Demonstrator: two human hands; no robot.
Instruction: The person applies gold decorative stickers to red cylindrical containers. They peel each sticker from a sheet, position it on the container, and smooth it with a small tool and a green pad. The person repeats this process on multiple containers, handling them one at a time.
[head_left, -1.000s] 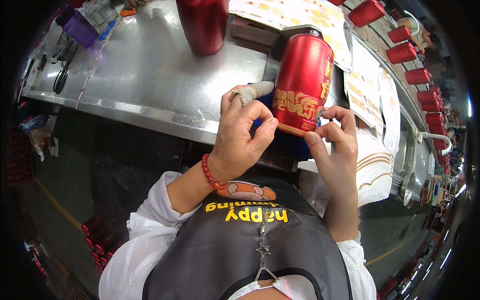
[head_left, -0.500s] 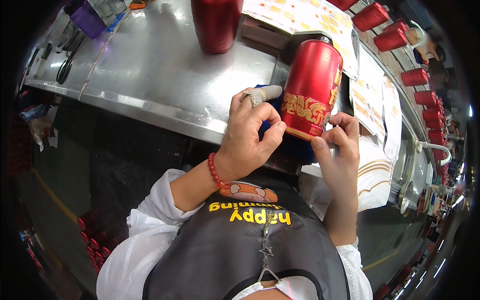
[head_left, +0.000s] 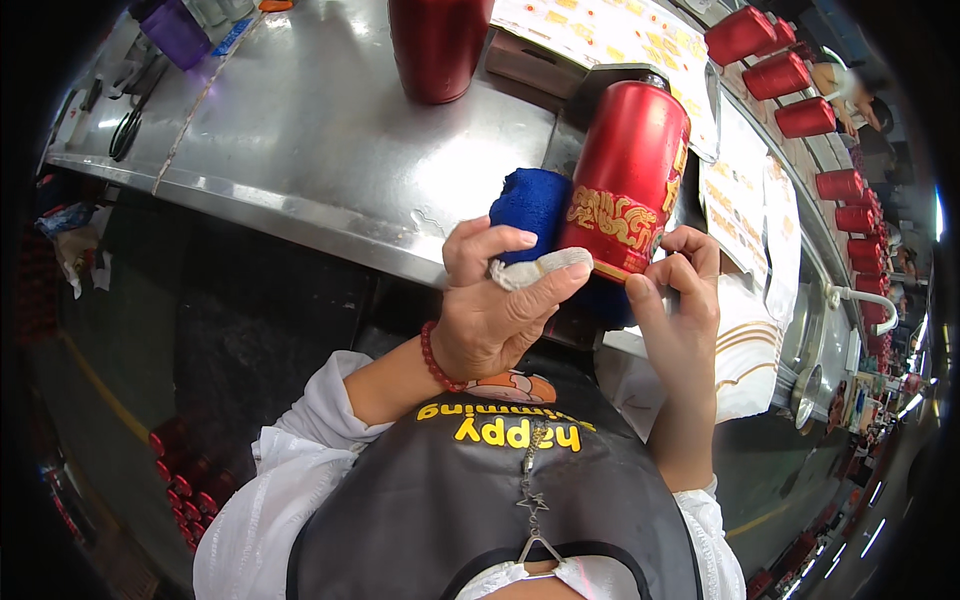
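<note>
A red bottle (head_left: 628,150) with gold dragon decoration lies tilted in front of me, its dark neck pointing away and its gold-edged base toward me. My left hand (head_left: 505,305) is at the left of that base. One of its fingers wears a pale cloth finger cover (head_left: 543,268), which lies against the bottle's lower edge; the thumb stretches along it and another finger stands apart. With bent thumb and fingers, my right hand (head_left: 685,290) grips the base's right edge. A blue cloth-covered pad (head_left: 530,205) shows beside and under the bottle.
Another red bottle (head_left: 438,45) stands on the metal bench (head_left: 330,130). A purple cup (head_left: 172,32) is at the far left. Printed sheets (head_left: 610,30) lie beyond the bottle. Several red bottles (head_left: 778,75) line the right side, and more red pieces (head_left: 185,490) are low at left.
My left hand has shifted down from the blue pad, uncovering it. Its bent thumb and finger have straightened, and the covered finger now lies at the bottle's base. The right hand stays put.
</note>
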